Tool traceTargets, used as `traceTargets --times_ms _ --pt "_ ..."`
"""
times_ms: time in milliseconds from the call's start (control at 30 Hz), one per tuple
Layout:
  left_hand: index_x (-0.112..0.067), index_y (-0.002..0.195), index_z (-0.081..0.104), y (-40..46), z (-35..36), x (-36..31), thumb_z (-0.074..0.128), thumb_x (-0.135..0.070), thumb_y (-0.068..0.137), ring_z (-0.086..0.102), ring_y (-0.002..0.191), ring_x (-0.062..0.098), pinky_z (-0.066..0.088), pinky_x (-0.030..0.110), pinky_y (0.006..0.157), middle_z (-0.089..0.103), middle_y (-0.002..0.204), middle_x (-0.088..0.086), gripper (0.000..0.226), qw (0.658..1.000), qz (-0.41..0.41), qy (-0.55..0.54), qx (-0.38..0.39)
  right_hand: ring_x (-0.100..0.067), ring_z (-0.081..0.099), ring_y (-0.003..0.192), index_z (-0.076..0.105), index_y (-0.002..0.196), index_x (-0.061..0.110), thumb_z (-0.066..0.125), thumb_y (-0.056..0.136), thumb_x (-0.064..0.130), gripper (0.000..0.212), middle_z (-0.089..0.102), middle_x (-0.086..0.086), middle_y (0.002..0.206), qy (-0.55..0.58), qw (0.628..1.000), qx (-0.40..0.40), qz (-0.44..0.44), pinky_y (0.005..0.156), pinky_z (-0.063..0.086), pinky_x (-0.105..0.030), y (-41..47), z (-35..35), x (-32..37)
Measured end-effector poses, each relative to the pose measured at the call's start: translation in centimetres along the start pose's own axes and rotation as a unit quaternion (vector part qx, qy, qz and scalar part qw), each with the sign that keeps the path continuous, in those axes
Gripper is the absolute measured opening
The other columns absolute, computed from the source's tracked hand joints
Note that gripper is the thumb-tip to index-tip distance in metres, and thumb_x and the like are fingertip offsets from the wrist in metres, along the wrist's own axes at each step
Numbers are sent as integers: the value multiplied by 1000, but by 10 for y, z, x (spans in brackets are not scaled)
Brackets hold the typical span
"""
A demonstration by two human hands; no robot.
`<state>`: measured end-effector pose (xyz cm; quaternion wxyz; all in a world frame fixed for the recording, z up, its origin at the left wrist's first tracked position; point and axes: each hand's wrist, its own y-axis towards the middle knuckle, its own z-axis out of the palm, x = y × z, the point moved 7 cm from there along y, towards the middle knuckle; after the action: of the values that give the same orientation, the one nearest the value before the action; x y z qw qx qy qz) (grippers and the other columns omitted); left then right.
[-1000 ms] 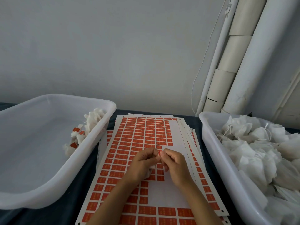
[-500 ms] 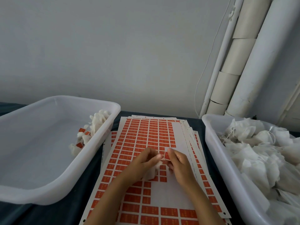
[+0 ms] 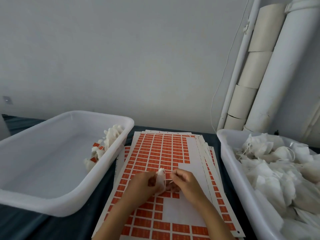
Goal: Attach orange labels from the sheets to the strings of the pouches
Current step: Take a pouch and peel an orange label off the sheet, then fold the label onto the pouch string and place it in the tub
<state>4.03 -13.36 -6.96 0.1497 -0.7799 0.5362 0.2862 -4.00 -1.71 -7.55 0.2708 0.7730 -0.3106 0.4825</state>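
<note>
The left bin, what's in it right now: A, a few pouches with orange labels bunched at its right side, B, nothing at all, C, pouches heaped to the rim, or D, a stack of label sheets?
A: the left bin holds a few labelled pouches against its right wall.

A small white pouch [image 3: 160, 181] stands upright, pinched between the left hand [image 3: 144, 185] and right hand [image 3: 184, 183], its thin string [image 3: 167, 180] running toward the right hand; beneath both hands lies a fanned stack of sheets [image 3: 173, 215], the top one gridded with orange labels [image 3: 155, 153], white gaps where some are gone.
</note>
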Motion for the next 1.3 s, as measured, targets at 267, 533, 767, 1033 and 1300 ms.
traceTargets --times_ms 267,533,767,1033,1300 --pt "-27 83 63 3 -61 -3 62 -25 89 57 66 -1 38 8 62 57 73 -17 6 983 -22 -38 -178 -7 65 93 60 100 22 50 95 18 12 68 11 97 75 994 -51 -58 80 54 -21 -5 -7 16" --pt "-9 91 61 -3 -150 16 49 -27 97 47 54 10 32 23 51 59 71 4 23 914 -157 10 -374 -11 66 86 63 89 14 44 97 12 21 68 3 89 60 997 -17 -44 82 53 -21 -1 -4 10" --pt "-9 95 59 -6 -170 38 40 -21 96 52 75 25 35 34 76 63 85 10 23 896 -262 174 -312 -11 65 81 63 84 17 42 98 11 26 67 7 86 19 1000 -8 -22 81 53 -20 2 -2 1" --pt "-13 112 53 -2 -156 51 36 -19 97 55 107 26 31 40 102 60 110 8 23 908 -334 217 -126 -9 64 74 63 84 15 42 97 8 26 67 4 82 10 1000 -9 -23 75 52 -17 4 -6 0" --pt "-11 129 43 12 -155 -10 45 -20 95 50 116 30 36 45 102 53 129 12 35 937 -190 169 -238 -13 65 82 61 82 18 43 98 13 24 68 2 89 20 997 -65 -47 76 55 -20 13 -34 24"
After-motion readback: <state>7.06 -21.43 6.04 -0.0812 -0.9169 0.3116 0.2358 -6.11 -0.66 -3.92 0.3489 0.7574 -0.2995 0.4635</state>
